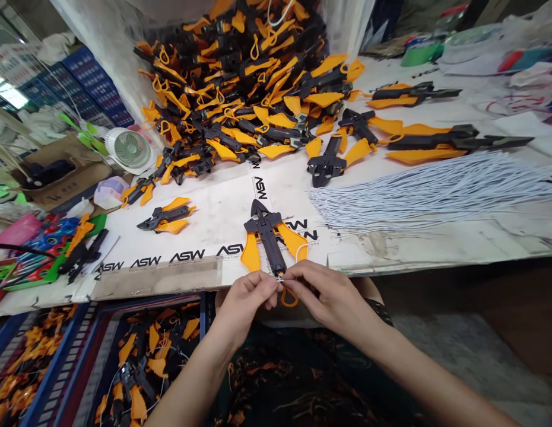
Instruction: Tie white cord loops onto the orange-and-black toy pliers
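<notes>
In front of me a black toy with orange wings, shaped like a small plane, lies at the table's front edge with its pointed nose away from me. A thin white cord curves beside its right wing. My left hand and my right hand meet at the toy's rear end. Both are closed, thumb against fingers, on the white cord there. An orange loop hangs below, between the hands. The fingers partly cover the tail and the cord.
A big heap of similar toys fills the back. To the right lies a bundle of white cords. A single toy and a small fan are at left. Below the table edge stands a blue crate holding more toys.
</notes>
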`<action>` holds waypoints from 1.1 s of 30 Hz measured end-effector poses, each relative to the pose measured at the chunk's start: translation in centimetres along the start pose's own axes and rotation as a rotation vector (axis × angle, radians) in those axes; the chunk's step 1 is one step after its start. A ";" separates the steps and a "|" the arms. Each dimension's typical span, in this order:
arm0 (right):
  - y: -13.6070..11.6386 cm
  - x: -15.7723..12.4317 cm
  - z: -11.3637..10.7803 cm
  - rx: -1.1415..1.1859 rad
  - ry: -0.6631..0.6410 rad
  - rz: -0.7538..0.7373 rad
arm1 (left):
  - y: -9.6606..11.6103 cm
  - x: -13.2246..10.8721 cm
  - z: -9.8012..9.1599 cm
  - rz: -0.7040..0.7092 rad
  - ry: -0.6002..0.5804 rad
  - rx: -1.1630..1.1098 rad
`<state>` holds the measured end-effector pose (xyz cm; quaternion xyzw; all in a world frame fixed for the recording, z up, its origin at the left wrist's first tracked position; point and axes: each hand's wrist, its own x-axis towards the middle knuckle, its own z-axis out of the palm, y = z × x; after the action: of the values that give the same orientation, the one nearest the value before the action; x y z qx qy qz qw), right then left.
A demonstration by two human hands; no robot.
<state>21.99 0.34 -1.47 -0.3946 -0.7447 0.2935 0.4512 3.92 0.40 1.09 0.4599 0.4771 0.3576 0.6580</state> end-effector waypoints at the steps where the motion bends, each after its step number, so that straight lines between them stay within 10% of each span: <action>1: 0.0 -0.1 0.4 0.049 0.031 0.048 | -0.3 0.0 0.3 -0.025 0.022 -0.144; 6: -0.3 -0.6 2.2 0.450 0.084 0.361 | -1.8 0.2 1.5 0.093 0.225 -0.322; 14: 0.4 0.1 0.6 0.770 -0.105 0.638 | -1.4 0.3 -0.5 1.049 0.290 1.103; 20: 0.5 0.1 0.8 0.819 -0.105 0.714 | -1.3 0.5 -1.3 1.231 0.208 1.295; 23: 0.0 -0.3 1.5 0.820 -0.056 0.634 | -1.5 0.2 -0.4 1.130 0.289 1.135; 26: -0.3 -0.8 2.0 0.617 0.053 0.460 | -1.8 -0.1 1.0 0.692 0.356 0.688; 30: -0.3 -1.2 1.8 0.137 0.124 0.038 | -1.9 -0.2 2.0 0.067 0.166 -0.083; 33: -0.4 -1.0 1.0 0.001 0.033 -0.032 | -1.8 -0.4 1.3 0.008 0.121 -0.084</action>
<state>21.23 -0.82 -2.05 -0.3870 -0.7432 0.2800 0.4684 5.11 -0.84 -0.35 0.4113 0.4986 0.4074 0.6452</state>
